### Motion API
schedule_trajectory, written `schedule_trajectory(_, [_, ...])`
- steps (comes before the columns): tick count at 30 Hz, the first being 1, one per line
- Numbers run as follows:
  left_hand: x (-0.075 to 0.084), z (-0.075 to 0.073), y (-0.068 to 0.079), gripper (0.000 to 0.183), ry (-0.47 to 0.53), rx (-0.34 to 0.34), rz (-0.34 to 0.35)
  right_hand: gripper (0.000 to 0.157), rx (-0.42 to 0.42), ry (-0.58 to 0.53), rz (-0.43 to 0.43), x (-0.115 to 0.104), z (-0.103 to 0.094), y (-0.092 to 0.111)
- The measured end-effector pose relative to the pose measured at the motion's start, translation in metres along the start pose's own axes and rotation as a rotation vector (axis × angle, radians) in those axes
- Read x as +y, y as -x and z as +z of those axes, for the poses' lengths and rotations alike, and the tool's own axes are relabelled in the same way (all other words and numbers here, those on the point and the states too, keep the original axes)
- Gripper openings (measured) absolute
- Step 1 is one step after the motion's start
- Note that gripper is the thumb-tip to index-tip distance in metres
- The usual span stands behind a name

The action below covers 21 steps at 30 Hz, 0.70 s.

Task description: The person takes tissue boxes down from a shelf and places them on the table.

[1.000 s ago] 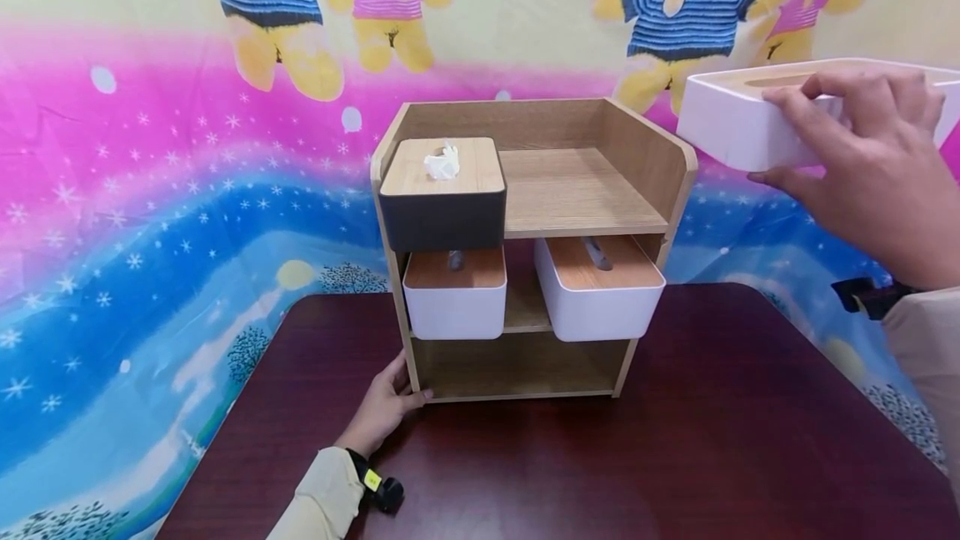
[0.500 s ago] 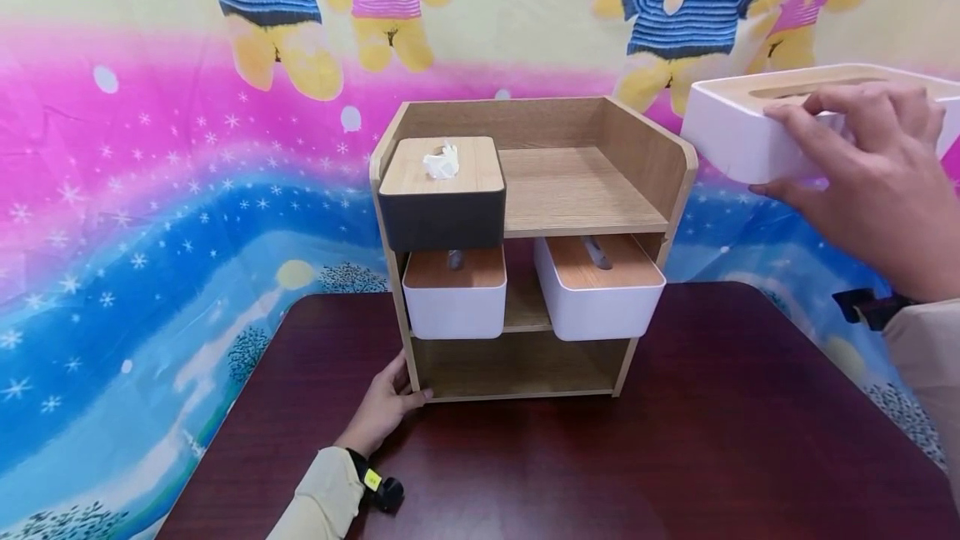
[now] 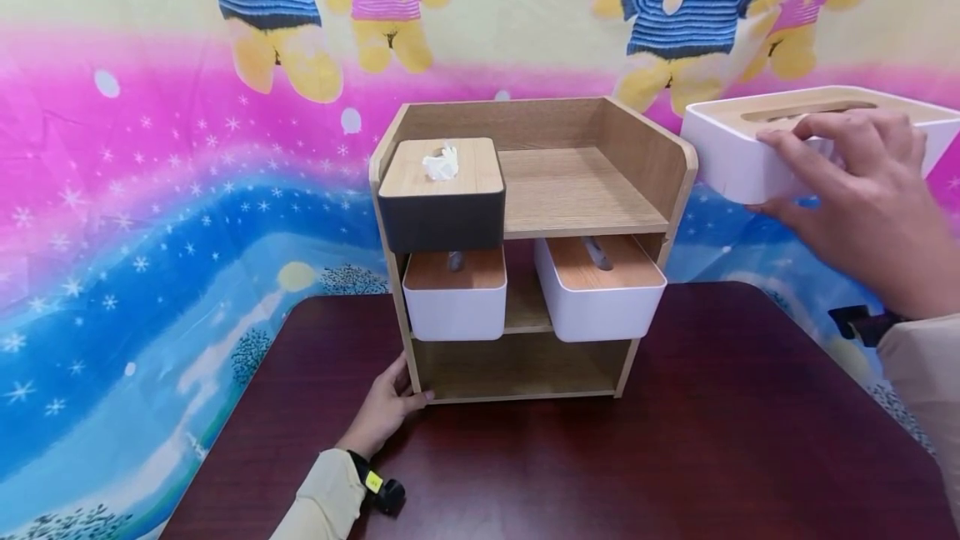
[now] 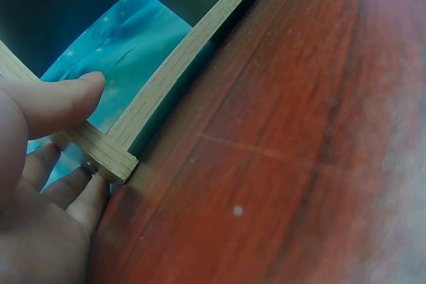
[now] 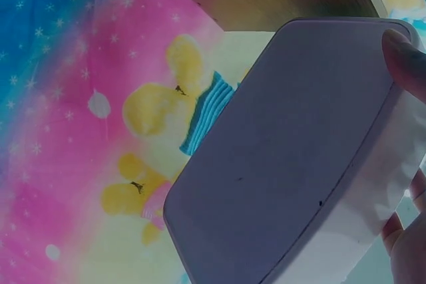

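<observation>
In the head view my right hand (image 3: 877, 202) holds a white tissue box (image 3: 731, 158) in the air, to the right of a small wooden shelf (image 3: 577, 190). The box has a pale wooden lid with an oval slot. Its underside faces the right wrist camera, the thumb (image 5: 405, 61) against it. My left hand (image 3: 384, 408) grips the shelf's lower left corner, thumb on the inner side and fingers (image 4: 83, 201) outside. A black tissue box (image 3: 442, 222) with a tissue poking out stands on the top board. Two white tissue boxes, left (image 3: 455, 313) and right (image 3: 607, 313), sit one level below.
The shelf stands on a dark red-brown table (image 3: 712, 440). Behind it hangs a cloth backdrop (image 3: 135, 190) with printed bears and snowflakes. The lower boxes jut out past the shelf's front edge.
My right hand has lowered the white tissue box slightly, and more of its lid and slot shows. The left hand keeps its hold on the shelf corner.
</observation>
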<state>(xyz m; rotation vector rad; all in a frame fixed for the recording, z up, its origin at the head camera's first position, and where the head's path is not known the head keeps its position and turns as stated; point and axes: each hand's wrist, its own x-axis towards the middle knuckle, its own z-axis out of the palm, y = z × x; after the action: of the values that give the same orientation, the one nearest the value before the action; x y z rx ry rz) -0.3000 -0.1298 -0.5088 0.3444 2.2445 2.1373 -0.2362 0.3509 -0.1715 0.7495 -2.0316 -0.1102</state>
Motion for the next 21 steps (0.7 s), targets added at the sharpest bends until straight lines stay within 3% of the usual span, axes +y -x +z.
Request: schedule_trajectory(21, [0.000,0.000,0.000,0.089,-0.002,-0.006,0.000,0.076,-0.003,0.006,0.005,-0.002,0.008,0.014])
